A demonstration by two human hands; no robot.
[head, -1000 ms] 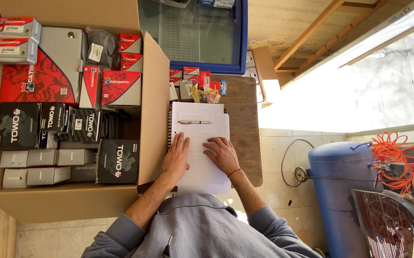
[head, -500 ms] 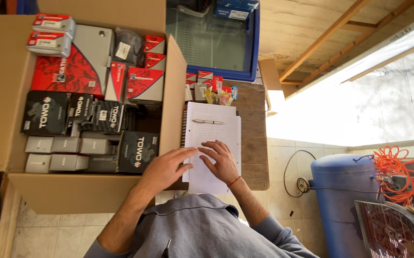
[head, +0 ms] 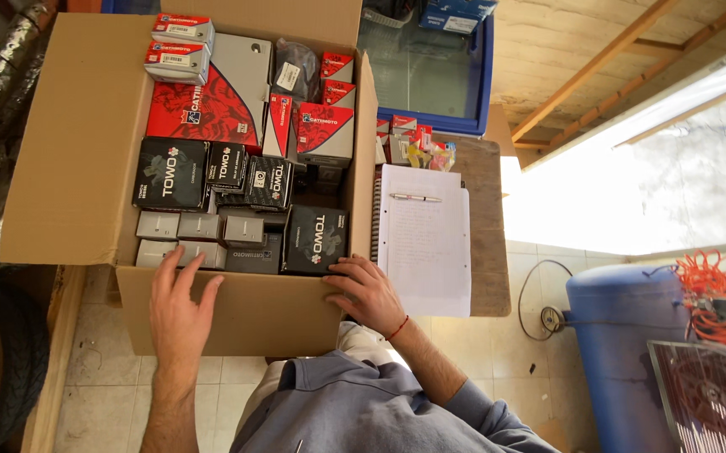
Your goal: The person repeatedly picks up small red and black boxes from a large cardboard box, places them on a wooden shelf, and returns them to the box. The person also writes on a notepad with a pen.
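Fingers of my left hand are spread wide and lying flat on the near flap of the big cardboard box, tips right at the fold, gripping nothing. Over on the other side, my right hand has its fingers loosely curled at the near right corner of the box, resting against the edge by a black carton, pressing but not closed on anything. So the box sits in front of me, open, packed with red cartons, black ones and small grey boxes, and just beside it on the wooden bench lies a spiral notebook with a pen across its top. If I am steadying or shifting this box, I judge the best way is to keep both palms low and even on the near wall, push squarely so the packed cartons do not slide, and mind that the right corner does not knock the notebook. A blue drum stands well apart to the right.
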